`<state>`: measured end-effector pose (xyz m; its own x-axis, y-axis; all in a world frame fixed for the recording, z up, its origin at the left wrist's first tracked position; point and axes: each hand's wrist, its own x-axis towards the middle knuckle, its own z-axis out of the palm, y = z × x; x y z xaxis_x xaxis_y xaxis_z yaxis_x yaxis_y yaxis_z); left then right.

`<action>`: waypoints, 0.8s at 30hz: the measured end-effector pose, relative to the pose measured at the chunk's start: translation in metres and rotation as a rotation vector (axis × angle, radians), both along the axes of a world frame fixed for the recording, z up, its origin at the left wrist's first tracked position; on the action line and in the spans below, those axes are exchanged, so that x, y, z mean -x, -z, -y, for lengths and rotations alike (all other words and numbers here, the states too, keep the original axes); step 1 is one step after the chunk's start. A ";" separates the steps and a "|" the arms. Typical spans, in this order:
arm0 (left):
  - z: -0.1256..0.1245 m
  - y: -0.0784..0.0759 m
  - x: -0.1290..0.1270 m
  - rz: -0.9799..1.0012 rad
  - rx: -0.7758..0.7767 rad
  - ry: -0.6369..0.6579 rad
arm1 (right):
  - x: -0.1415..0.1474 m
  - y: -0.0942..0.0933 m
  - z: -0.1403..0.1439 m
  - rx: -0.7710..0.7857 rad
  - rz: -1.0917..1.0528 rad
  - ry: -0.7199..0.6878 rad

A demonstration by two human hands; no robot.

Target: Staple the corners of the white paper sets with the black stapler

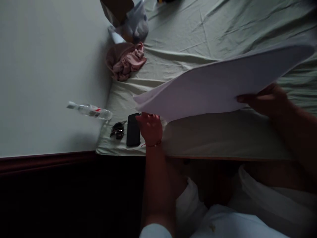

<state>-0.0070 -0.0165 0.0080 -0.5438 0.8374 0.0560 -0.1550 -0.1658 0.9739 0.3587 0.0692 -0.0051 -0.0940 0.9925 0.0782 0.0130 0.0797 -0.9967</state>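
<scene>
Large white sheets of paper (198, 89) stretch across the middle, tilted and bowed above the bed. Two layers show apart at their left end. My right hand (272, 100) grips the lower edge on the right, thumb on the near face and the other fingers hidden behind. At the lower left corner, my left hand (150, 129) is closed at the paper's edge, its fingers curled and partly hidden by the paper. A thin red string bracelet (153, 144) circles the left wrist. Just left of this hand lies a black phone (133, 130).
Sunglasses (118, 130) rest beside the phone. A clear plastic bottle (91, 111) with a white cap lies near the wall (49, 72). Farther back are a crumpled pink cloth (127, 62) and a plastic bag (138, 23). A pale green sheet (183, 36) covers the bed.
</scene>
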 end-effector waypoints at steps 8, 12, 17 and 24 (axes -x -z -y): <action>0.002 -0.002 -0.009 0.037 -0.052 0.174 | -0.001 0.006 0.000 0.059 0.047 -0.019; -0.006 0.013 -0.014 0.059 0.089 0.206 | -0.002 0.005 0.001 0.061 0.073 -0.077; -0.006 0.022 -0.010 0.002 0.085 0.199 | -0.002 0.007 0.005 0.015 0.088 -0.076; 0.004 0.026 0.005 -0.197 0.049 0.276 | -0.001 0.009 0.008 0.071 0.174 -0.141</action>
<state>-0.0121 -0.0202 -0.0183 -0.2790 0.9557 0.0936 0.0048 -0.0961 0.9954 0.3595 0.0613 -0.0139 -0.2381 0.9710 -0.0213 0.1789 0.0223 -0.9836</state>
